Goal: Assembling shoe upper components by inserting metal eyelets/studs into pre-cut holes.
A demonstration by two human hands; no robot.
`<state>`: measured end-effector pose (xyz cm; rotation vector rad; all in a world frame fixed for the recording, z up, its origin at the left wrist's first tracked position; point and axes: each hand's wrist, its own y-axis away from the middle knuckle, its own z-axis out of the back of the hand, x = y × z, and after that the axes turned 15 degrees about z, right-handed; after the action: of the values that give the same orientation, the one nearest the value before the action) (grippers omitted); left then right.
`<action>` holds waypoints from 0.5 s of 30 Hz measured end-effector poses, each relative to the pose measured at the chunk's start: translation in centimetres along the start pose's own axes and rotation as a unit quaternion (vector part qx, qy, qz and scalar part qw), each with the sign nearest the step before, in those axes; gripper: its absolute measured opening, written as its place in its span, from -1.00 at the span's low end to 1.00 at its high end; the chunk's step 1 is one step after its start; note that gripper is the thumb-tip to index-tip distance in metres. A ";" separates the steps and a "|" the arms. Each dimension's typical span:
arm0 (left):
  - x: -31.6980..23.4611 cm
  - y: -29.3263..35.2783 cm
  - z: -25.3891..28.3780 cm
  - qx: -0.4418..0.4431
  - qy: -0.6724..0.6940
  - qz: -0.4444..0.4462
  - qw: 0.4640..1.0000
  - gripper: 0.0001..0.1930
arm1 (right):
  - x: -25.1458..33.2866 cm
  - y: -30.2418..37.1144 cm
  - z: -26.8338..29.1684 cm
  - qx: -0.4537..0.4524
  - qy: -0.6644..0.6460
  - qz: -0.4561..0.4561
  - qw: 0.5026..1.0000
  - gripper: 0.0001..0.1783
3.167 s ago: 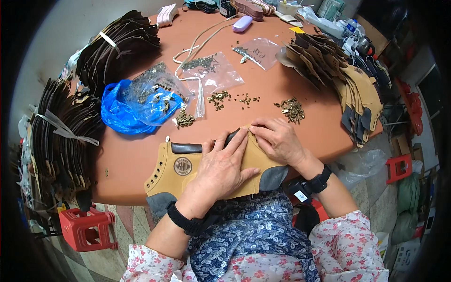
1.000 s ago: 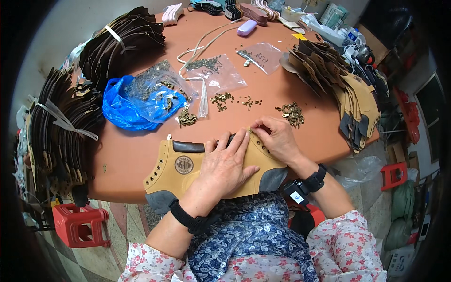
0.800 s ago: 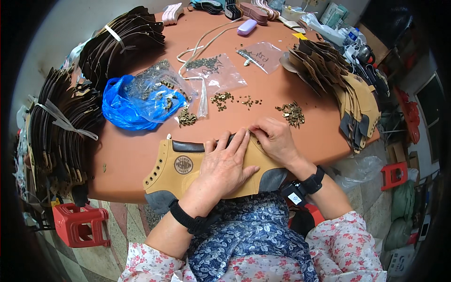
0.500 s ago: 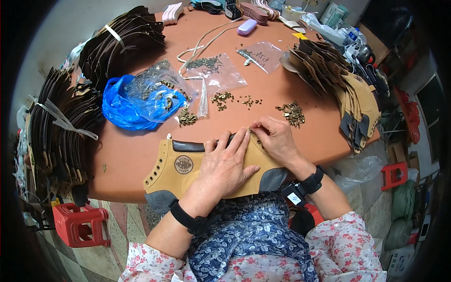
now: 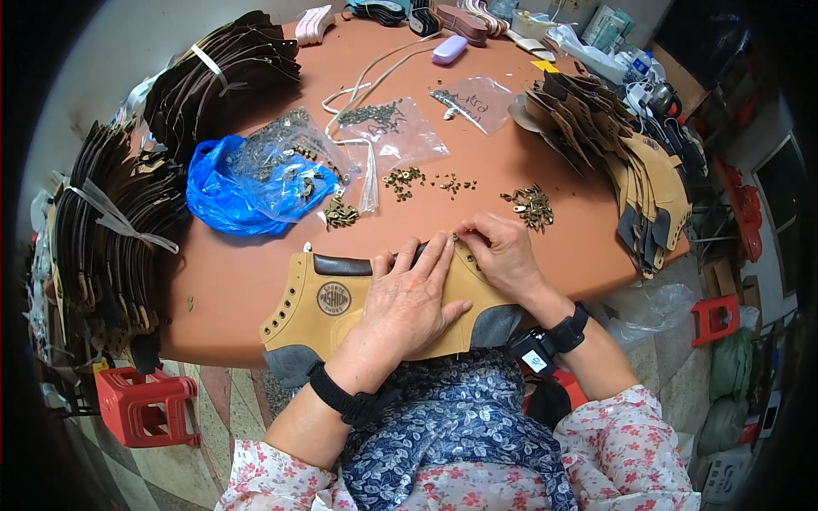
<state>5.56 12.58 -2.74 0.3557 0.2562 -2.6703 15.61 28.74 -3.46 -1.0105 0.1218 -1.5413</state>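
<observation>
A tan shoe upper (image 5: pixel 341 328) with a dark padded collar, grey ends and eyelet holes lies at the table's front edge. Across its middle my left hand (image 5: pixel 413 298) rests flat, fingers stretched out and pressing it down. At the upper's top right corner, beside a row of eyelets, my right hand (image 5: pixel 504 255) is closed in a pinch; whatever sits between its fingertips is hidden. Just beyond that hand is a pile of small brass-coloured hooks (image 5: pixel 530 207). A small metal piece (image 5: pixel 308 247) stands at the upper's left top corner.
Stacks of dark uppers (image 5: pixel 111 230) line the table's left side, and tan uppers (image 5: pixel 652 183) pile up at right. A blue plastic bag (image 5: pixel 223 200) and clear bags (image 5: pixel 400 132) of fittings lie mid-table near loose fittings (image 5: pixel 403 181). Red stools (image 5: pixel 145 407) stand below.
Almost nothing differs. Both hands keep their places on the upper, with at most a very slight shift of the right hand.
</observation>
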 end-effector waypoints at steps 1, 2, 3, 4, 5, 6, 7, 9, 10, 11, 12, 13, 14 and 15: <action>0.0 0.0 0.0 0.002 0.001 0.001 1.000 -0.17 | 0.0 0.1 0.0 -0.001 0.013 0.010 1.000 -0.94; -0.1 0.0 0.0 0.003 0.000 0.002 1.000 -0.17 | -0.1 0.2 -0.1 0.002 0.026 0.020 0.999 -0.94; -0.1 0.0 0.0 0.004 -0.001 0.003 1.000 -0.17 | -0.1 0.2 -0.1 0.005 0.039 0.031 0.999 -0.95; -0.1 0.0 0.0 0.005 -0.002 0.004 1.000 -0.17 | -0.1 0.2 -0.1 0.007 0.052 0.042 0.998 -0.95; -0.1 0.0 0.1 0.007 -0.001 0.004 1.000 -0.17 | -0.2 0.2 -0.1 0.008 0.058 0.048 0.997 -0.95; 0.0 0.0 0.1 0.008 0.001 0.004 1.000 -0.17 | -0.2 0.3 -0.1 0.009 0.064 0.053 0.996 -0.95; 0.0 0.0 0.1 0.008 0.002 0.004 1.000 -0.17 | -0.3 0.3 -0.1 0.011 0.070 0.060 0.996 -0.95; 0.0 0.0 0.1 0.009 -0.001 0.003 1.000 -0.17 | -0.3 0.4 -0.1 0.003 0.063 0.060 0.996 -0.95; -0.1 -0.1 0.2 0.009 -0.002 0.002 1.000 -0.18 | -0.2 0.4 -0.1 0.000 0.059 0.061 0.996 -0.95; -0.1 -0.1 0.2 0.010 -0.002 0.002 1.000 -0.18 | -0.2 0.4 0.0 0.002 0.062 0.061 0.996 -0.95; -0.2 -0.1 0.2 0.011 -0.001 0.002 1.000 -0.18 | -0.2 0.4 0.0 0.004 0.064 0.061 0.996 -0.96; -0.2 -0.1 0.3 0.011 -0.002 0.003 1.000 -0.18 | -0.2 0.4 0.0 0.006 0.066 0.063 0.996 -0.96; -0.1 0.0 0.2 0.009 -0.002 0.003 1.000 -0.18 | -0.2 0.4 0.0 0.008 0.071 0.064 0.995 -0.96; -0.1 0.0 0.1 0.007 -0.002 0.003 1.000 -0.18 | -0.3 0.6 0.0 0.009 0.075 0.065 0.995 -0.96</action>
<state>5.60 12.60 -2.62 0.3559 0.2353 -2.6684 15.98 28.79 -3.97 -0.8539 0.2734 -1.4950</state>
